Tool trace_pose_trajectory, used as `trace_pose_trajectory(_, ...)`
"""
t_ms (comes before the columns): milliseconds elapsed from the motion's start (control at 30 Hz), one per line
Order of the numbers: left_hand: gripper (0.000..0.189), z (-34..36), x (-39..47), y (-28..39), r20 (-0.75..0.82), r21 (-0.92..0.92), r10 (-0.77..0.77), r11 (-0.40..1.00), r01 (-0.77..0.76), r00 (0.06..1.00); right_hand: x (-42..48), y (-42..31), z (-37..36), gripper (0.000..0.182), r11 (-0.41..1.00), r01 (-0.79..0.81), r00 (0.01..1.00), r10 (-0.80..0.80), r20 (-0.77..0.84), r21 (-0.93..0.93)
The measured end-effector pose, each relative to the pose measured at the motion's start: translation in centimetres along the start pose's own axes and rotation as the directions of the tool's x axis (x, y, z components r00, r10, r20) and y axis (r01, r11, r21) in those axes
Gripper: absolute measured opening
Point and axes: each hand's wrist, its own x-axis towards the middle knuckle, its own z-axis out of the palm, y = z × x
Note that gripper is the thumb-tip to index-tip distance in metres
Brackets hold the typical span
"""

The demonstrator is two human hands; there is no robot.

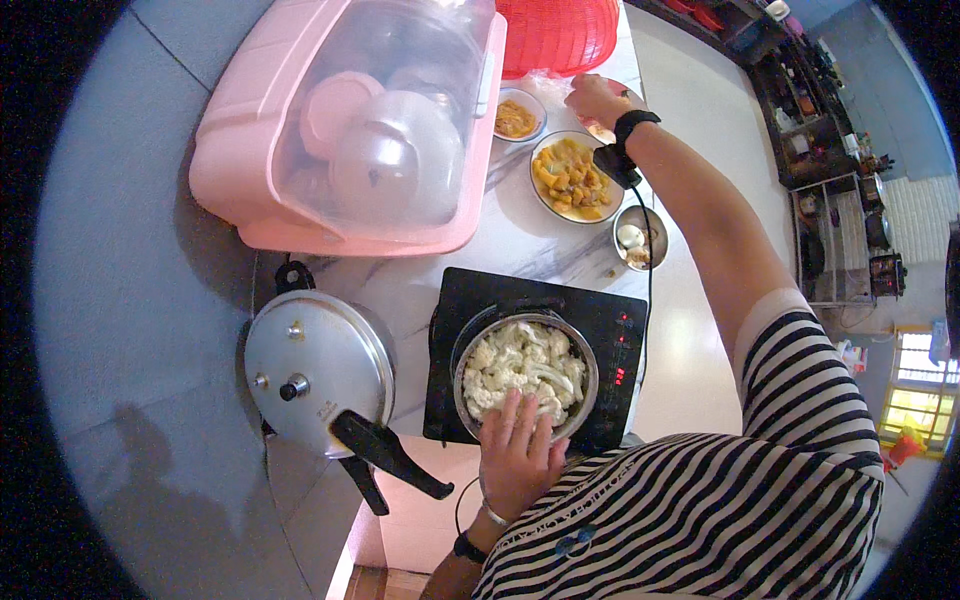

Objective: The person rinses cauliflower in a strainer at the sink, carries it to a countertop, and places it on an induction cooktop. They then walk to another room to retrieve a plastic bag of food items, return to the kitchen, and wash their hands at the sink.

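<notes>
My left hand (pixel 521 457) lies palm down over the near rim of a metal pot (pixel 593 375), fingers spread and touching the cauliflower florets (pixel 521 360) inside. That pot stands on a black induction cooker (pixel 480 289) with red lights lit on its panel. Farther off, my right hand (pixel 594 99) reaches over a red-patterned plate (pixel 628 91) beside a clear plastic bag (pixel 547 86). Its fingers are curled, and whether they grip something is hidden. Below that wrist sits a plate of yellow cooked chunks (pixel 574 180).
A pressure cooker (pixel 322 367) with black handles stands left of the cooker. Behind it is a pink dish box (pixel 255 142) with a clear lid. A red basket (pixel 559 34), a bowl of orange food (pixel 516 120) and a metal bowl with an egg (pixel 631 237) share the marble-patterned counter (pixel 517 195).
</notes>
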Motion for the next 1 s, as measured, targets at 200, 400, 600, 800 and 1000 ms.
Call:
trace_pose_trajectory(200, 0.032, 0.4, -0.4, 0.1, 0.003, -0.022, -0.033, 0.999, 0.033, 0.999, -0.4, -2.9, -2.2, 0.078, 0.114, -0.291, 0.876, 0.430, 0.217, 0.950)
trace_pose_trajectory(400, 0.034, 0.2, -0.6, 0.3, 0.025, -0.067, -0.053, 0.996, 0.055, 0.998, 1.2, -1.4, -1.3, 0.033, 0.329, -0.456, 0.852, 0.431, 0.298, 0.827)
trace_pose_trajectory(600, 0.036, 0.3, -0.5, -0.3, 0.021, -0.075, -0.034, 0.997, 0.035, 0.999, 3.9, 2.4, 4.5, 0.022, 0.764, -0.205, 0.951, 0.302, -0.058, 0.612)
trace_pose_trajectory(800, 0.037, 0.3, -0.7, -0.1, 0.015, -0.075, -0.031, 0.997, 0.032, 0.999, 2.3, -0.4, 1.3, 0.015, 0.899, -0.150, 0.954, 0.242, -0.179, 0.412)
trace_pose_trajectory(1000, 0.038, 0.3, -0.9, -0.2, 0.021, -0.075, -0.005, 0.997, 0.006, 1.000, 1.3, -2.2, -0.5, 0.025, 0.563, -0.367, 0.907, 0.393, 0.151, 0.741)
